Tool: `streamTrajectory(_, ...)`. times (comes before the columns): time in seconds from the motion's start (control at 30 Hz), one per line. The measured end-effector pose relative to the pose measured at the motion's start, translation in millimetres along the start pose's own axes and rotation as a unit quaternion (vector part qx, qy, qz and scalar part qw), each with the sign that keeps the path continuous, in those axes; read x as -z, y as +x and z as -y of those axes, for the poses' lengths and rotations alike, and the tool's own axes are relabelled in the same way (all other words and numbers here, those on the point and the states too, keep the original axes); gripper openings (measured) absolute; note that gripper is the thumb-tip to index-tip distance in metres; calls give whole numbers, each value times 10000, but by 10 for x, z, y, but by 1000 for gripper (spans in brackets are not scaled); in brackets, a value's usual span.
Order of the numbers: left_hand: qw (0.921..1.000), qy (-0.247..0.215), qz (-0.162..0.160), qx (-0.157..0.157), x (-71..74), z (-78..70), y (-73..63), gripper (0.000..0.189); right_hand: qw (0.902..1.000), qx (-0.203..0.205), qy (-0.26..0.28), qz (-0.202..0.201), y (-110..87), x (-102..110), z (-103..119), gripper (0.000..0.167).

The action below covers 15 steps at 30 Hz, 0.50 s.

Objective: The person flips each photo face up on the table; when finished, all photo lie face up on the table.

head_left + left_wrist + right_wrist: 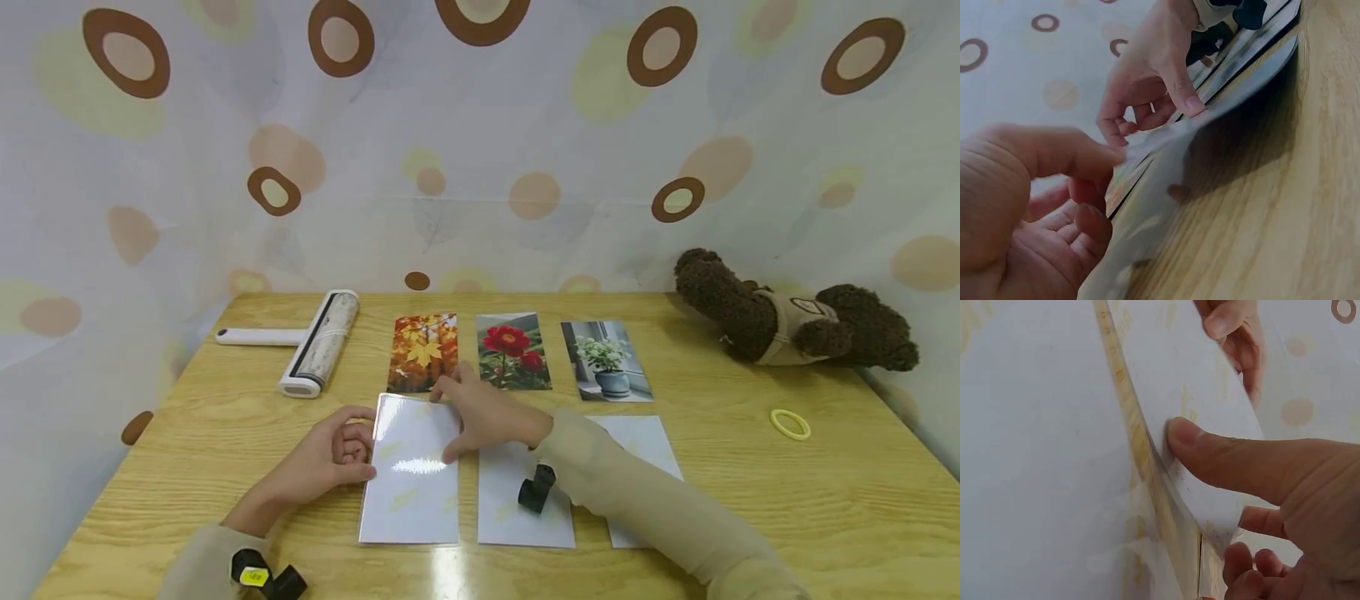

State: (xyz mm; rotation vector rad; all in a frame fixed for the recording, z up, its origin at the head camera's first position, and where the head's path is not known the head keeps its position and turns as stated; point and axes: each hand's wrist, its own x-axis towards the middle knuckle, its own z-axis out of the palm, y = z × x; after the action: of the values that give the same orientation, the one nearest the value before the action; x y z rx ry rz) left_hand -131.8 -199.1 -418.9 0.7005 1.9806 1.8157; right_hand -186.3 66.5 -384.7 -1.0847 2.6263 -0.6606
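Observation:
In the head view, my left hand pinches the left edge of a white photo-paper sheet marked with faint yellow print. Across the same sheet, my right hand grips its upper right part, the thumb on the white face. The left wrist view shows this sheet bent and raised off the wood, casting a shadow. Beside it lie a middle white sheet, partly under my right arm, and a right white sheet, also partly covered. Whatever is on the sheets' undersides is hidden.
Behind the sheets lie an autumn-leaf photo, a red-flower photo and a potted-plant photo. A lint roller lies at the back left. To the right are a brown teddy bear and a yellow ring.

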Motion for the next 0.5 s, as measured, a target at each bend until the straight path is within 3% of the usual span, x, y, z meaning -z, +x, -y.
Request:
streamTrajectory(0.23,9956,-895,106,-255,-58,-28,20,56,9952,918,-308,-155,24,1,89,103)
streamTrajectory(0.4,9886,-1440,398,-180,-124,-44,10,44,9817,1759,-653,-314,14,-22,165,87)
streamTrajectory(0.5,9858,-1559,527,-325,-160,-42,22,39,9729,2179,-586,-508,16,-43,179,76)
